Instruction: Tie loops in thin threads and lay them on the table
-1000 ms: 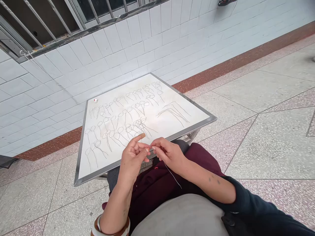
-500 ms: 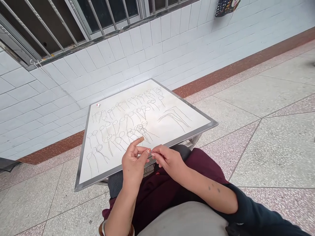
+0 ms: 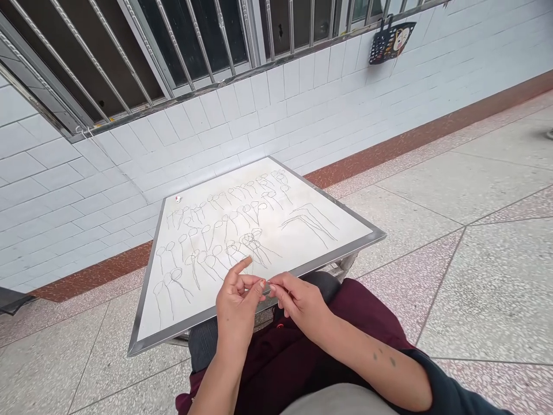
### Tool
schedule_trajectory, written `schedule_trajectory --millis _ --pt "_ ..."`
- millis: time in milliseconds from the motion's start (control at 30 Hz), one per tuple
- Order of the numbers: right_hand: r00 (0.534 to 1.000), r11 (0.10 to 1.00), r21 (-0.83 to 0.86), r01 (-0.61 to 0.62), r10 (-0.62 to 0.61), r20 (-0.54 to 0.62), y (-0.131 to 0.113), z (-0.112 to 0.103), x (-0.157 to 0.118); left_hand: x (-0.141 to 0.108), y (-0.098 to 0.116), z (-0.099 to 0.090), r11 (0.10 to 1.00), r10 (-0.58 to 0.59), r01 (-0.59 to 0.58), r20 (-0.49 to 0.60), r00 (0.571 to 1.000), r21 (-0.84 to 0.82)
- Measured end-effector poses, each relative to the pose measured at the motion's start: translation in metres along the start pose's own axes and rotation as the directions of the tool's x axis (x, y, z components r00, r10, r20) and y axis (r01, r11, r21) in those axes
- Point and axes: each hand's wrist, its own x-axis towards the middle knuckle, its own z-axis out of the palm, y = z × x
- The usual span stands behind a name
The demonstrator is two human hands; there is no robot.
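My left hand [image 3: 237, 302] is at the table's near edge, its thumb and forefinger pinched together and another finger stretched out. What it pinches is too small to name. Fingertip to fingertip with it, my right hand [image 3: 300, 300] is also closed in a pinch on something tiny. On the white tabletop [image 3: 294, 248] with a grey metal rim lie several thin dark wire pieces with round loops [image 3: 176, 274], set out in rows. Longer bent wires [image 3: 309, 222] without loops lie toward the right side of the table.
A small white and red item [image 3: 178, 199] lies at the table's far left corner. Behind the table stands a white tiled wall [image 3: 194, 138] with a barred window [image 3: 199, 40]. A dark patterned basket [image 3: 389, 43] hangs on the wall at upper right.
The camera view has tilted up, so the table and hands appear lower and more of the window and basket shows. Both hands remain pinched together at the fingertips.
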Motion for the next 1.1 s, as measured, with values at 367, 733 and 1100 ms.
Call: schedule_trajectory --millis 367,733,1100 --pt "0.927 0.867 -0.341 0.363 -0.374 0.037 0.014 0.000 0.000 0.005 0.001 -0.015 0.984 0.008 -0.020 0.070 0.998 0.176" --pt "0.949 0.869 -0.394 0.300 -0.313 0.031 0.012 0.008 -0.006 0.018 -0.007 -0.024 0.992 -0.014 0.001 0.106 0.994 0.125" --pt "0.997 0.979 -0.200 0.044 -0.031 0.070 0.007 0.002 -0.009 0.021 0.018 -0.019 0.989 -0.022 0.000 0.147 0.989 0.148"
